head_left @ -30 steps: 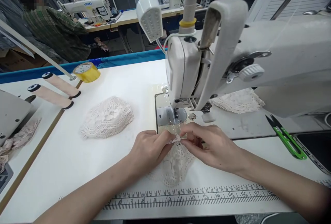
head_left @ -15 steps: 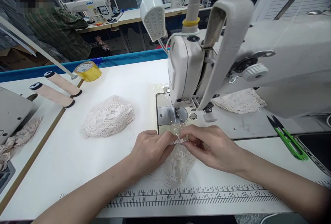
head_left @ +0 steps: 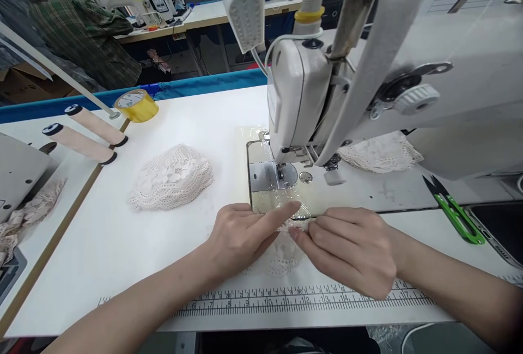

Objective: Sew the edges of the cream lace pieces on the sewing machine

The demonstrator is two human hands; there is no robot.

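A small piece of white lace point(head_left: 283, 258) lies in front of the sewing machine point(head_left: 298, 98), its upper edge pinched between both hands. My left hand point(head_left: 245, 239) holds that edge from the left, with its index finger stretched over the lace. On the other side my right hand point(head_left: 351, 248) has its fingers curled round the edge, thumb pressed to it. Both hands cover part of the lace. Just beyond the fingertips are the metal needle plate point(head_left: 263, 176) and the presser foot point(head_left: 281, 173).
Left stands a pile of lace pieces point(head_left: 174, 177), near yellow tape point(head_left: 137, 105) and two thread cones point(head_left: 79, 143). More lace point(head_left: 382, 152) lies behind the machine head. Green thread snips point(head_left: 455, 212) and a dark phone point(head_left: 498, 229) are at right. A person point(head_left: 81, 38) sits beyond.
My right hand has turned over, knuckles up, and shifted slightly right along the lace edge. My left index finger now reaches further right. The view has shifted a little.
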